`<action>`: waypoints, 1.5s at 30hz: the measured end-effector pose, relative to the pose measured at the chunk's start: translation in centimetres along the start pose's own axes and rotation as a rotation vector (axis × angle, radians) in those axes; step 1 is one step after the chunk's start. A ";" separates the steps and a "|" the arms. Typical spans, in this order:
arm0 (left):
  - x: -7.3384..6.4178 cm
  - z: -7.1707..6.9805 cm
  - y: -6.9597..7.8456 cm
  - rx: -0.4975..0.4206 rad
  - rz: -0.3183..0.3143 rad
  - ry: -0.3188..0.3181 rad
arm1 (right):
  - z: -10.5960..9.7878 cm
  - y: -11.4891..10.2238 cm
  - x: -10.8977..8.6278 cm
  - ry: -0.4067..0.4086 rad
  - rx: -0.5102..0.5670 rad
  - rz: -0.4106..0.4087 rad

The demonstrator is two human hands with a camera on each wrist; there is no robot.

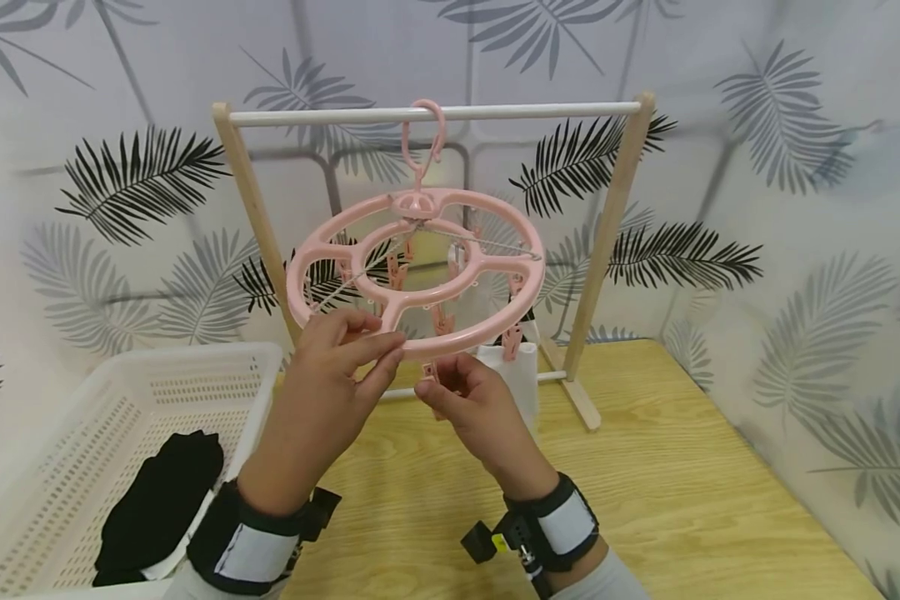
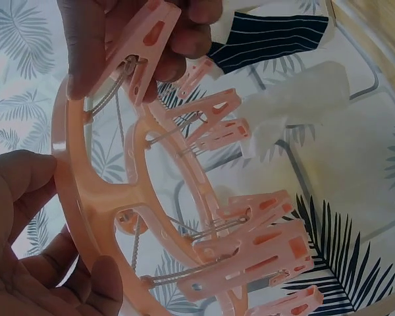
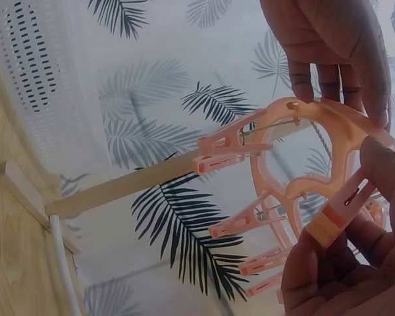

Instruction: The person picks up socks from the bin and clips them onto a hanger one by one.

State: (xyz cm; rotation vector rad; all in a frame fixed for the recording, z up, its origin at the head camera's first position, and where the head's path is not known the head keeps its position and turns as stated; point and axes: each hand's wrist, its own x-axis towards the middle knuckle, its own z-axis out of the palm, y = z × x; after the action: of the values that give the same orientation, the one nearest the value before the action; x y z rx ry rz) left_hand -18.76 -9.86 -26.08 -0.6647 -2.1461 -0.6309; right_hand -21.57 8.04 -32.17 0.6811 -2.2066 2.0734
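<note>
The head view shows a round hanger [image 1: 465, 340] of smooth, shiny pink plastic, made of an outer ring and a smaller inner ring, which are joined by short curved spokes. Its hook [image 1: 441, 125] hangs over a white rod [image 1: 540, 109] between two pale wooden posts [image 1: 611, 225], and thin twisted cords [image 1: 506, 247] run from its top to the ring. The left hand [image 1: 333, 383] is partly closed and holds the near edge of the outer ring between its thumb and fingers. The right hand [image 1: 483, 408], just beside it and a little lower, pinches a pink clip [image 3: 342, 207] with thumb and bent fingers. This clip is flat and long, with cut-out openings. Other clips dangle around the rings; in the left wrist view, a dark cloth with thin pale stripes [image 2: 276, 41] and a soft white cloth [image 2: 299, 105] are near them. At the left stands a white plastic basket [image 1: 195, 352] with walls full of small holes; in it lies black fabric [image 1: 165, 500], with some white at its lower edge. The table [image 1: 645, 450] has yellowish wood grain.
</note>
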 end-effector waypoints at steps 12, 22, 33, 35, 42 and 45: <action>-0.3 0.6 -0.3 -0.022 0.006 0.007 | -0.2 0.2 -0.1 -0.020 0.054 -0.070; -0.7 1.3 -0.5 -0.082 -0.019 0.076 | -0.6 0.7 -0.5 0.021 0.147 0.021; -1.7 -0.6 -4.8 -0.257 -0.489 0.344 | -1.3 1.4 -0.4 0.041 0.147 -0.004; -1.8 -0.9 -6.3 -0.287 -0.573 0.400 | -1.4 1.4 -0.4 0.051 0.142 -0.002; -1.5 -1.8 -12.1 -0.730 -0.925 0.685 | -1.7 1.7 -0.4 0.069 0.156 0.001; -2.4 -2.4 -14.4 -0.796 -1.034 0.738 | -1.6 1.8 -0.5 0.061 0.149 0.003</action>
State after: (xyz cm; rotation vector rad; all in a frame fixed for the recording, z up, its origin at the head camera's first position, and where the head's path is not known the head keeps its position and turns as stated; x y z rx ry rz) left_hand -25.36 -22.62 -29.67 0.3787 -1.3418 -1.9607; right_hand -22.19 9.71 -33.88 0.6157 -2.0394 2.2452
